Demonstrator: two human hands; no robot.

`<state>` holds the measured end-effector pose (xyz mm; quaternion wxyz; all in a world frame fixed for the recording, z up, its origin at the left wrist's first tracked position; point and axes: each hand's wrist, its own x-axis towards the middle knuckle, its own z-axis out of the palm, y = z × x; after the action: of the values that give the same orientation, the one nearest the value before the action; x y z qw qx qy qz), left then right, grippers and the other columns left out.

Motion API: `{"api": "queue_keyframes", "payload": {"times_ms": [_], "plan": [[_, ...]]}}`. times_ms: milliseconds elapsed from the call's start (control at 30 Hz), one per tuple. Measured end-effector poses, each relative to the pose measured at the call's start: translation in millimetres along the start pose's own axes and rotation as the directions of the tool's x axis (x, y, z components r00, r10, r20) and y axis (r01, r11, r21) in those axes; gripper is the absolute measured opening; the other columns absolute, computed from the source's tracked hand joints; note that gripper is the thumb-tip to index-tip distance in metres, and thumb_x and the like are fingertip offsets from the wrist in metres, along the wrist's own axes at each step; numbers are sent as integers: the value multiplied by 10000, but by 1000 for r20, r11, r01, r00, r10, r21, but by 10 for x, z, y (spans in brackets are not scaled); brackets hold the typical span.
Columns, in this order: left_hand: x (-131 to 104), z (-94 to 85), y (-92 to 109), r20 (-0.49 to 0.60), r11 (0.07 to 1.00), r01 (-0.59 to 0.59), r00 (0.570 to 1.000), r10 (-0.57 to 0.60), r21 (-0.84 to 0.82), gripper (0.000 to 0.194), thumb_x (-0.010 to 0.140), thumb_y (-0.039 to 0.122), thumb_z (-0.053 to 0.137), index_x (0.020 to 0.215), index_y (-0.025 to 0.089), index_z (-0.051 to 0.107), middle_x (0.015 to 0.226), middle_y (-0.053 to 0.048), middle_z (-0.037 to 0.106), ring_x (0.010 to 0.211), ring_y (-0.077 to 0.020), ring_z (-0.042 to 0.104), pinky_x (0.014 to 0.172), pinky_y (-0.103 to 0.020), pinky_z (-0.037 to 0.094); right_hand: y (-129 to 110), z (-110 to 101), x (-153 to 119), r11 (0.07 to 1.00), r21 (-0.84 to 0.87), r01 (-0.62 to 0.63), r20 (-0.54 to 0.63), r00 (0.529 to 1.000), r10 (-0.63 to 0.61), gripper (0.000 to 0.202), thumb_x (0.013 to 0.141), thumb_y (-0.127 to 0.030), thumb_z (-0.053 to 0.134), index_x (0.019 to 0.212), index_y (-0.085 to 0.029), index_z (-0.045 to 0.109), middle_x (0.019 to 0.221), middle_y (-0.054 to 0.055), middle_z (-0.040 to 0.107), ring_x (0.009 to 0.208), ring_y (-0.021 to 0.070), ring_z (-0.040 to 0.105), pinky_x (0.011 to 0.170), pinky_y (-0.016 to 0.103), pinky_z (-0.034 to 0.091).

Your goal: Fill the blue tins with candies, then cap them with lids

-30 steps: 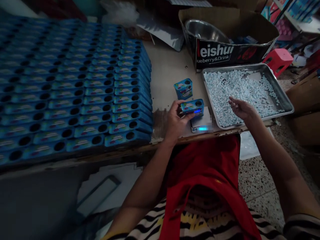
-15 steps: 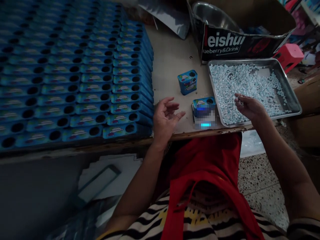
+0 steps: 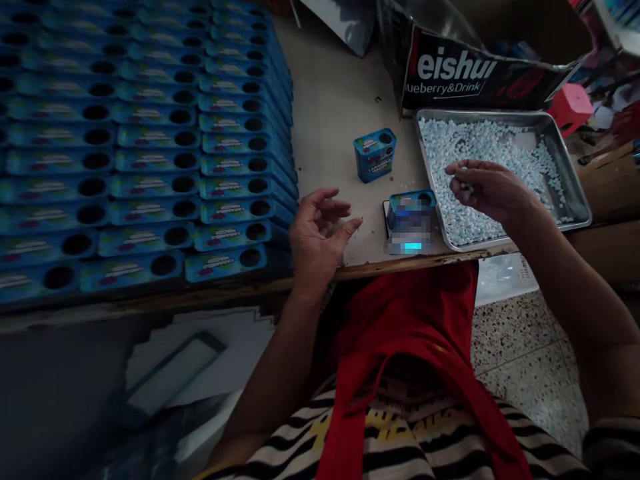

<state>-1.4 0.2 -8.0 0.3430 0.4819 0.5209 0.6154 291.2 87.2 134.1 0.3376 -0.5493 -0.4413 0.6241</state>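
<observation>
Left hand (image 3: 320, 233) half open, holding nothing, over bench (image 3: 335, 120); right hand (image 3: 487, 190) curled on a few pellets (image 3: 465, 189) above metal tray (image 3: 573, 177). Blue box (image 3: 400, 203) upright on scale (image 3: 395, 247) between them, long axis left-right, hole at top's right end. Second box (image 3: 375, 157) just behind; box rows (image 3: 155, 160) crowd bench's left, carton (image 3: 453, 97) behind tray, speckled floor (image 3: 530, 373) below.

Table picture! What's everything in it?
Table: one, beige, middle
Rowed boxes: many, blue, table's left
Loose box: one, blue, mid-table
Scale: one, colour blurred, table's front
Other box: one, blue, on scale
Tray: one, silver, table's right
Pellets: countless, white-blue, in tray
Carton: one, black, behind tray
Stool: one, pink, right background
Sheets: several, white, below table
Clutter: uncountable, mixed, far right
Apron: one, red, over striped shirt
Left hand: one, over table
Right hand: one, over tray
</observation>
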Motion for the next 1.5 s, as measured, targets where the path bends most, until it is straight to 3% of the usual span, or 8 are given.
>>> {"api": "queue_keyframes", "payload": {"times_ms": [467, 667, 833, 967, 1067, 1133, 1300, 1500], "plan": [[-20, 106, -104, 81, 1000, 4, 997, -2, -24, 685, 770, 447, 984, 1347, 283, 655, 1147, -51, 780, 1071, -237, 783, 1016, -440, 661, -132, 272, -157, 999, -52, 9, 89, 996, -5, 120, 990, -223, 801, 927, -169, 715, 678, -24, 639, 540, 67, 539, 490, 157, 439], [-38, 539, -121, 122, 988, -84, 990, 68, 131, 755, 771, 393, 1005, 1400, 287, 603, 1393, -98, 734, 1315, -305, 723, 1092, -473, 606, -6, -156, 67, 937, -280, 211, -11, 975, -223, 172, 940, -345, 834, 968, -194, 757, 835, 24, 737, 757, 150, 703, 725, 278, 604], [157, 902, 60, 334, 945, -267, 922, 194, 188, 401, 876, 230, 881, 1238, 247, 709, 1102, -40, 788, 1028, -253, 770, 961, -374, 623, 326, -598, 257, 696, -637, 332, -61, 878, -475, 331, 780, -349, 940, 1072, -236, 830, 1300, 113, 793, 1351, 341, 691, 1166, 513, 552], [448, 1079, 352, 421, 763, -591, 781, 461, 262, 428, 932, 65, 656, 1287, 284, 753, 1268, -68, 786, 1239, -298, 716, 1143, -457, 551, 588, -493, 191, 959, -145, 244, -192, 944, -269, 315, 959, -472, 811, 1162, -234, 777, 1185, 86, 830, 1088, 241, 789, 1069, 459, 632], [623, 1208, 402, 485, 651, -710, 683, 546, 267, 442, 966, 59, 571, 1297, 282, 761, 1320, -73, 788, 1294, -300, 692, 1179, -474, 515, 635, -275, 113, 941, 334, 63, -118, 993, -24, 238, 1093, -445, 650, 1062, -220, 720, 994, 56, 838, 893, 192, 809, 949, 383, 690], [685, 1278, 331, 501, 644, -714, 679, 538, 276, 419, 961, 73, 574, 1280, 268, 764, 1289, -77, 799, 1227, -301, 708, 1121, -468, 539, 606, -165, 80, 861, 508, -14, -49, 998, 46, 241, 1144, -354, 545, 1011, -213, 690, 937, 57, 835, 893, 185, 821, 927, 343, 698], [652, 1320, 146, 421, 742, -604, 777, 468, 289, 444, 904, 100, 650, 1287, 286, 776, 1249, -85, 793, 1171, -331, 709, 1074, -494, 553, 529, -125, 55, 782, 618, -74, -19, 994, 109, 304, 1148, -210, 444, 983, -190, 699, 888, 93, 836, 872, 174, 824, 892, 284, 700], [608, 1325, 258, 447, 688, -696, 692, 566, 206, 433, 977, 139, 617, 1308, 359, 789, 1318, -54, 792, 1290, -326, 691, 1172, -519, 509, 549, -227, 16, 799, 599, -49, -52, 994, 99, 206, 1099, -203, 542, 1000, -205, 722, 882, 74, 835, 861, 194, 822, 936, 354, 727]]}}
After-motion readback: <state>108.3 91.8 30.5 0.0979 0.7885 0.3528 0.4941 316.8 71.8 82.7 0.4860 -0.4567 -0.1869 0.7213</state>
